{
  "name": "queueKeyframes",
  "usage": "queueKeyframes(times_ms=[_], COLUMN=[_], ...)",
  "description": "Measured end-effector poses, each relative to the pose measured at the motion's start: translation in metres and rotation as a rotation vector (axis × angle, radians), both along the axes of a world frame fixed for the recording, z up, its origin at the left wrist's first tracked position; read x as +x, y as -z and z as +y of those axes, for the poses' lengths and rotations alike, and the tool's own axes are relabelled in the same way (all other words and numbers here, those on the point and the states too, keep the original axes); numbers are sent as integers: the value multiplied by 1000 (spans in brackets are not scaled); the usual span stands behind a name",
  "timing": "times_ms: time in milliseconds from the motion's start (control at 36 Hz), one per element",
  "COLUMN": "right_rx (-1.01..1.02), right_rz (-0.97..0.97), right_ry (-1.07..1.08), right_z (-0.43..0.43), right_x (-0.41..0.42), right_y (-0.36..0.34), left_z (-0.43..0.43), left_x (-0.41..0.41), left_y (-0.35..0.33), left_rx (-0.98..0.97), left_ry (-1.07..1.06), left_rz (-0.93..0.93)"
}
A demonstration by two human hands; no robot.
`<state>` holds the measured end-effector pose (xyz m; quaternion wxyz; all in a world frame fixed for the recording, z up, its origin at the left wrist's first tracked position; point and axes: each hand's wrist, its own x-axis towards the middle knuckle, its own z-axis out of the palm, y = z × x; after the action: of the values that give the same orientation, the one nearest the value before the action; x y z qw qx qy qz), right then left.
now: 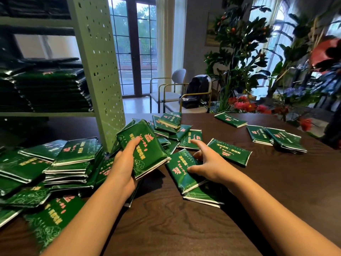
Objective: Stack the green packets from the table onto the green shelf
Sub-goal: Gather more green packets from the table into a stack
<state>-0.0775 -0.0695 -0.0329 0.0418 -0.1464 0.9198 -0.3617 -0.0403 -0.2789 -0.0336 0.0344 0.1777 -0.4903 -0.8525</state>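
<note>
Left hand curls fingers round glossy packets; right hand spreads fingers over a flat packet.

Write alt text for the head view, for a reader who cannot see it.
A person's left hand grips a stack of green packets above a dark table, while the right hand spreads over another packet lying flat. More packets lie scattered on the table, and stacked ones sit on the green shelf at left.

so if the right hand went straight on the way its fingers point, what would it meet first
Probably the flat green foil packet lying just past the fingertips of the right hand, on the dark wooden table. Depth is unclear, so it might pass above.
</note>
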Motion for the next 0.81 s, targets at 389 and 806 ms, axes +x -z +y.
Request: queueKeyframes(times_ms=[389,806], right_rx=[-858,-745], right_rz=[177,-120], right_ry=[197,-270], right_z=[9,12], right_x=[-5,9], right_y=[-17,-27], left_z=[4,9], left_x=[2,14], left_y=[-3,-11], left_rx=[-198,-334], left_ry=[25,400], left_rz=[-36,-107])
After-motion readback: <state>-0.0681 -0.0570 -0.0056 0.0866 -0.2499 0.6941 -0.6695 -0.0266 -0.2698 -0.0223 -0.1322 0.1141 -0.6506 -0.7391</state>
